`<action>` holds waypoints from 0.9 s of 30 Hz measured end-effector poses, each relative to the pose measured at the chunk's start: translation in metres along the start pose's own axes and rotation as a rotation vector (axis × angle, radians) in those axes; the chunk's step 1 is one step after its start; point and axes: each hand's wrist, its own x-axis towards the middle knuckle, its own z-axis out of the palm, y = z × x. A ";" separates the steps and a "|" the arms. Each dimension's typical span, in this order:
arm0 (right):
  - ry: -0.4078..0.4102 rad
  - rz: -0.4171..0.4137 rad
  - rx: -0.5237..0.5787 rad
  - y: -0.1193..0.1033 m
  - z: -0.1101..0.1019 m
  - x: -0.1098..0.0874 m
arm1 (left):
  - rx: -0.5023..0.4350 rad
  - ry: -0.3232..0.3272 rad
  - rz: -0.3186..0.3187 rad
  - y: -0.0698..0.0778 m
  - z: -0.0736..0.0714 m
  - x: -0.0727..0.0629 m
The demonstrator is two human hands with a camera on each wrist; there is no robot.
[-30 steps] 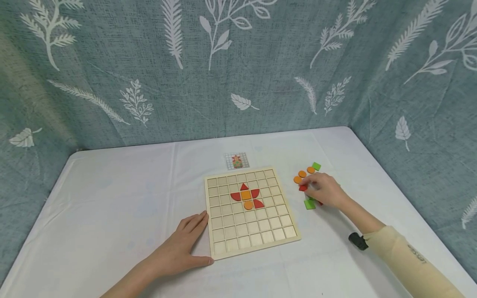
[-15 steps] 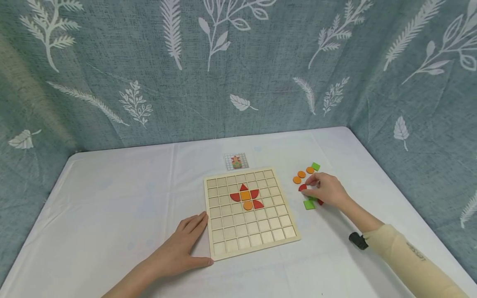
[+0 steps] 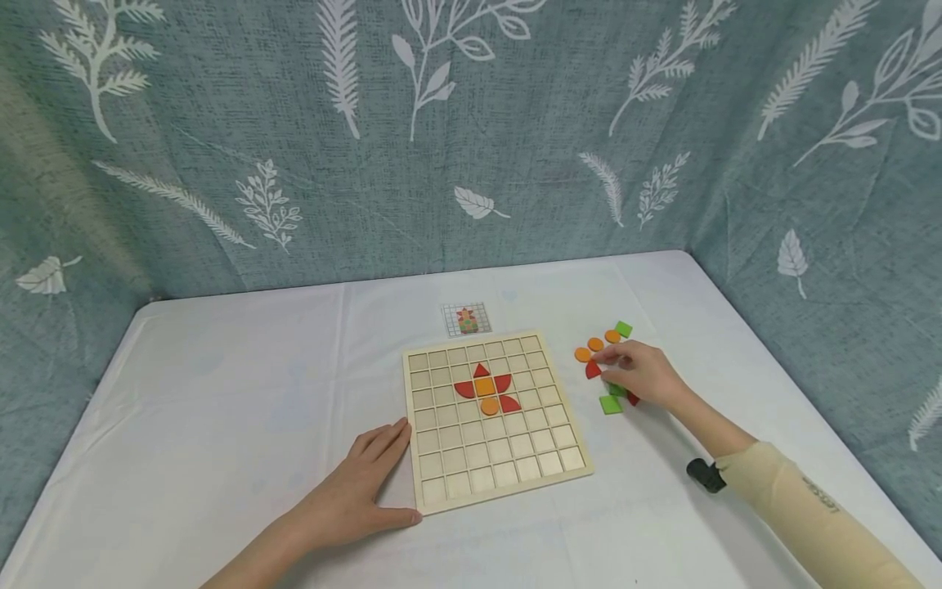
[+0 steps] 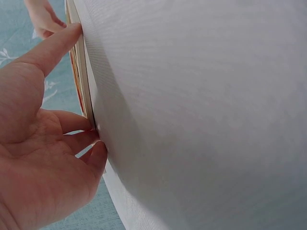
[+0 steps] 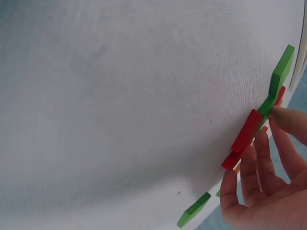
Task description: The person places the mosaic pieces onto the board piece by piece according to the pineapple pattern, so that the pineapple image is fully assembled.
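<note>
My left hand (image 3: 356, 491) rests at the left side of a wooden grid board (image 3: 459, 484), thumb and fingertips against its edge. On the board lie a red triangle (image 3: 482, 371), an orange square (image 3: 485, 386), an orange disc (image 3: 490, 406) and several red quarter-circle pieces (image 3: 510, 403). To the right, my right hand (image 3: 643, 375) is over loose pieces, its fingertips at a red quarter-circle (image 3: 593, 371) on the table, thumb and index finger apart. The right wrist view shows the thumb (image 5: 288, 120) beside green and red tiles (image 5: 247, 130).
A small pattern card (image 3: 467, 319) lies behind the board. Loose orange discs (image 3: 595, 345) and green squares (image 3: 611, 405) surround the right hand. A black object (image 3: 706, 475) is at the right sleeve. A leaf-patterned curtain (image 3: 294, 147) stands behind the white table.
The red quarter-circle and the nearest orange disc have shifted slightly left, with the right fingertips beside them. The red piece has turned a little. My left hand and the board stay put.
</note>
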 end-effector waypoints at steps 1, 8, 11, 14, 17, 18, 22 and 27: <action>-0.002 0.011 0.001 0.000 0.000 0.000 | -0.002 -0.001 -0.002 0.000 0.000 0.000; -0.035 0.118 -0.009 -0.003 0.004 0.004 | -0.001 -0.006 -0.007 0.001 -0.001 0.000; -0.030 0.120 -0.016 -0.004 0.006 0.005 | -0.004 -0.006 -0.009 0.001 -0.002 0.000; -0.014 0.104 -0.020 -0.006 0.007 0.005 | -0.007 -0.007 -0.006 0.001 -0.003 0.000; 0.001 0.095 -0.014 -0.007 0.008 0.005 | -0.010 -0.011 -0.006 0.002 -0.004 0.000; 0.005 0.092 -0.011 -0.007 0.008 0.005 | -0.010 -0.012 -0.005 0.001 -0.004 0.000; 0.018 0.076 -0.012 -0.007 0.009 0.003 | -0.010 -0.017 -0.005 0.001 -0.004 0.000; 0.035 0.036 -0.019 -0.006 0.010 0.003 | -0.005 -0.015 0.003 0.001 -0.005 0.001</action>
